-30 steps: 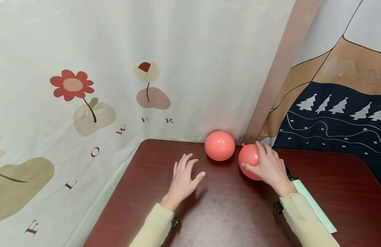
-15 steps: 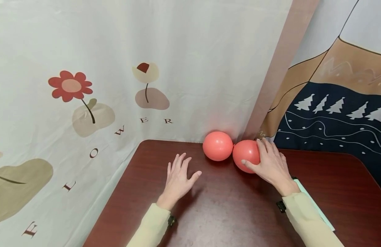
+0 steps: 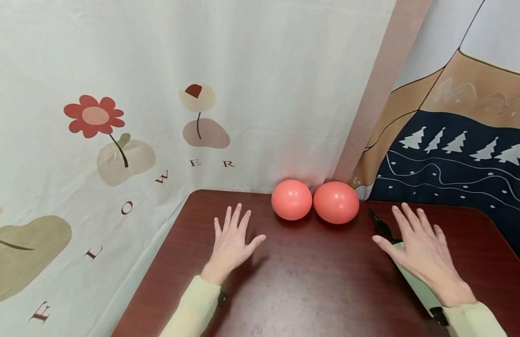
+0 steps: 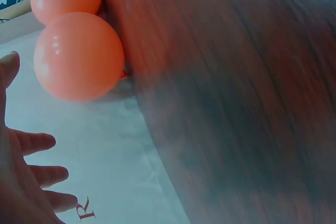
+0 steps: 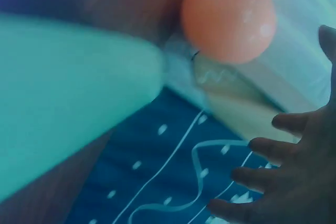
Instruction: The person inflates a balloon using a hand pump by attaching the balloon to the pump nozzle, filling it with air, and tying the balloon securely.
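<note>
Two round red balloons sit side by side at the back edge of the table, the left balloon (image 3: 291, 200) and the right balloon (image 3: 336, 202). My left hand (image 3: 230, 243) is spread above the table, left of the balloons, holding nothing. To the right, my right hand (image 3: 424, 250) has its fingers extended and apart from the balloons. It overlaps a long mint-green object (image 3: 415, 285) with a black narrow end (image 3: 382, 227). In the right wrist view this green object (image 5: 79, 103) looms large beside the fingers (image 5: 262, 177), which do not grip it.
The dark reddish-brown table (image 3: 310, 290) has rounded back corners. Behind it hangs a pale curtain (image 3: 260, 93) printed with flowers and letters. At the right is a navy and tan cloth (image 3: 453, 154) with white trees.
My right hand has pushed its balloon back beside the other one, let go and moved right, over the mint-green object. My left hand has drifted slightly left.
</note>
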A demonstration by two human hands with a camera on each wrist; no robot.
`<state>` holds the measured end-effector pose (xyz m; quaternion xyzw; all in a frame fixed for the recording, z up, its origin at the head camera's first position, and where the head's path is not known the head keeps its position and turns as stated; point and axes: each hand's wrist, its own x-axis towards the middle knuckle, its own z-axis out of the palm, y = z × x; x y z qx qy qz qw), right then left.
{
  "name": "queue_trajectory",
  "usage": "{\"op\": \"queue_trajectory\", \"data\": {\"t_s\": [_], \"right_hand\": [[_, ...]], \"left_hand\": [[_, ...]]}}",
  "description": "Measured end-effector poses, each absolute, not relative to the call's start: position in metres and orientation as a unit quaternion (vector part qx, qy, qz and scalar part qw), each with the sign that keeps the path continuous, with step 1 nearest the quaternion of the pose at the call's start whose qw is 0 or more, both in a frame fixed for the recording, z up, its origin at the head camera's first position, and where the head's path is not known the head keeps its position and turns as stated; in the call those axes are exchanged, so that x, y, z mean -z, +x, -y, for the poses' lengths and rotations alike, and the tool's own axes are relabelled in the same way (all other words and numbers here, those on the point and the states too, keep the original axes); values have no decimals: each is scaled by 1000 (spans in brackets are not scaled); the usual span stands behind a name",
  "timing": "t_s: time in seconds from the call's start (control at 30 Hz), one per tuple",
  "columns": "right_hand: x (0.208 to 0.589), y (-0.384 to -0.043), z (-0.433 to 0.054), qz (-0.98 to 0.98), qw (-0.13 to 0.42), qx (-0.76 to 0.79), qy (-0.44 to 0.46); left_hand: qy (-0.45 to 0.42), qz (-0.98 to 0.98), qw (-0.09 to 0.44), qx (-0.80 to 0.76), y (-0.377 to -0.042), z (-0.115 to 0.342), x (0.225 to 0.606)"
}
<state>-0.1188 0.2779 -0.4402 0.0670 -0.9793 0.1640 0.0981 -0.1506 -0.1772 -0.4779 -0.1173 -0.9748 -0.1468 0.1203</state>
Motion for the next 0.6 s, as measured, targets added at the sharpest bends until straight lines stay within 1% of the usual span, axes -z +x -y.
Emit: {"op": "queue_trajectory", "data": {"t_s": [0.13, 0.37, 0.6], "right_hand": [[452, -107, -303, 983, 83, -149, 63], [472, -98, -334, 989, 53, -135, 43], [489, -95, -355, 991, 35, -127, 29]], "left_hand": [[-132, 976, 125, 118, -149, 184, 478], [-138, 983, 91, 75, -145, 199, 482], [-151, 984, 79, 52, -146, 202, 485]]}}
